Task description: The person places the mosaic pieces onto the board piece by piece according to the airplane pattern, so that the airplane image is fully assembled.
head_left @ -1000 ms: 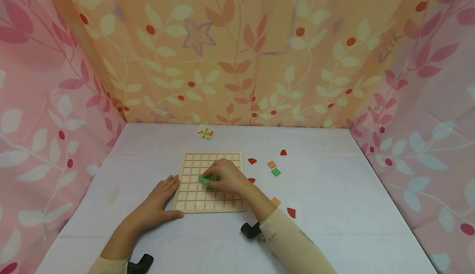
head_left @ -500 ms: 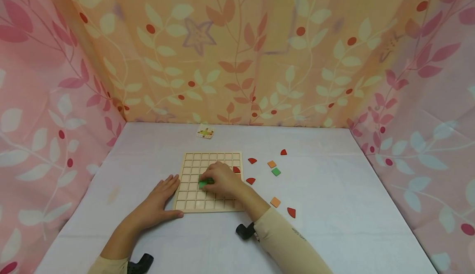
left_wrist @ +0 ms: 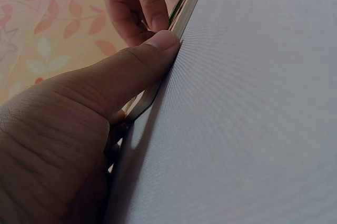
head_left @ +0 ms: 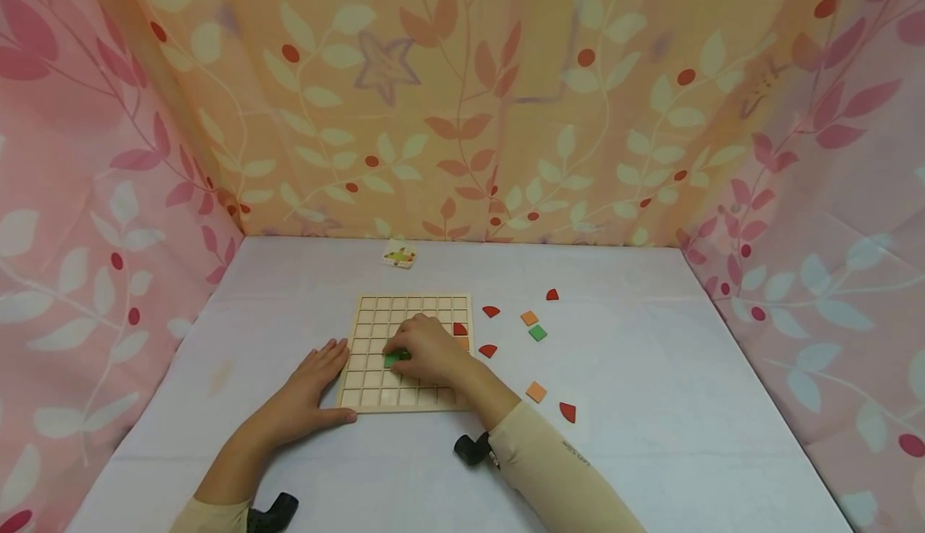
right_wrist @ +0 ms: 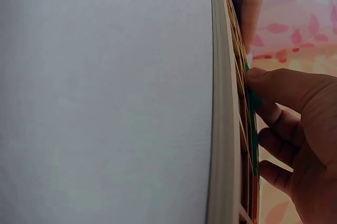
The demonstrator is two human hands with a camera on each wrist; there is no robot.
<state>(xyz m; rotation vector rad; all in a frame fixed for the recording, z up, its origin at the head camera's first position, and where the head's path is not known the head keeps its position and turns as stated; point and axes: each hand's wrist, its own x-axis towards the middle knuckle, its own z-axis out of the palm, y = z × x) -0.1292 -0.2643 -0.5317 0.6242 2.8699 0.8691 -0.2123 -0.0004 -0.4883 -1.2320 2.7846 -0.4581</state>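
Head view: shifting leftward, the right hand (head_left: 428,348) is pinching, apparently positioning, a green tile (head_left: 391,361); spread left hand (head_left: 316,384) is touching the grid board (head_left: 372,318).

A white-covered tabletop (head_left: 665,340) carries a pale wooden grid board (head_left: 372,308), beneath the right hand (head_left: 426,350) and just right of the left hand (head_left: 315,392). Beyond the right hand, past the board's far edge, lies a small patterned card (head_left: 399,254). Scattered to that hand's right are four red wedges (head_left: 568,412), two orange squares (head_left: 536,392) and one green square (head_left: 538,332).
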